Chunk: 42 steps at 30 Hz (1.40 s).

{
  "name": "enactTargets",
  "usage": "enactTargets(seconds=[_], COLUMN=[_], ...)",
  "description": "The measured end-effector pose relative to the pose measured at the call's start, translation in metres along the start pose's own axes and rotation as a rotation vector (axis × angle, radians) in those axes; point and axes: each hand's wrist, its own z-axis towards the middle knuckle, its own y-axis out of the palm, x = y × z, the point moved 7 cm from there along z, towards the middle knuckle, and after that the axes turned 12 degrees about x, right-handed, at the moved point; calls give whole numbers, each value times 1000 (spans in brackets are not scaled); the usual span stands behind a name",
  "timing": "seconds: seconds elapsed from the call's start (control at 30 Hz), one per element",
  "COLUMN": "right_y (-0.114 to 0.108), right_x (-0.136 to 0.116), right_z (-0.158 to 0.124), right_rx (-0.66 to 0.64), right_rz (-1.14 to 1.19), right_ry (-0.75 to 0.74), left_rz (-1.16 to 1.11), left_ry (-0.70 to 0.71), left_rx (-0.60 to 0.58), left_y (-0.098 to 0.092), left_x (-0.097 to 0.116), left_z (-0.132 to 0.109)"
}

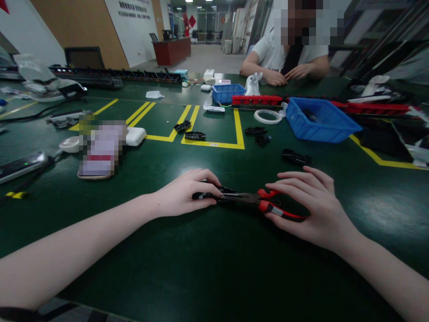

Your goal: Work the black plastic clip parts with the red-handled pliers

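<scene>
My left hand (pixel 191 192) is closed around a small black part (pixel 201 195), pinching it just above the table; my fingers cover much of it. My right hand (pixel 311 205) grips a pair of pliers (pixel 264 203) by its red-and-black handles, thumb below and fingers above. The long, thin jaws point left and reach the black part at my left fingertips. Whether the jaws clamp anything there I cannot make out.
Beyond my hands lie several black parts (pixel 195 135), a white tape roll (pixel 268 116) and a blue bin (pixel 321 120). A smaller blue bin (pixel 228 93) stands farther back. On the left is a phone (pixel 103 150). Across the table sits a person (pixel 268 58) with both hands on it.
</scene>
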Motion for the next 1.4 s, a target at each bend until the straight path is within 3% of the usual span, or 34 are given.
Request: enactTargets(seconds=[0.57, 0.87, 1.1, 1.27, 1.4], right_y=[0, 2, 5, 0, 0], right_x=[-12, -14, -15, -18, -17], right_z=[1, 1, 3, 4, 2], right_rx=[-20, -41, -89, -51, -41], right_rz=[11, 43, -62, -151, -140], right_ry=[-106, -76, -115, -190, -169], left_rz=[-10, -132, -113, -99, -107], left_ry=[-2, -24, -25, -21, -45], left_rx=[19, 36, 40, 36, 34], left_y=[0, -1, 1, 1, 0], left_x=[-1, 3, 1, 2, 5], left_z=[0, 1, 1, 3, 4])
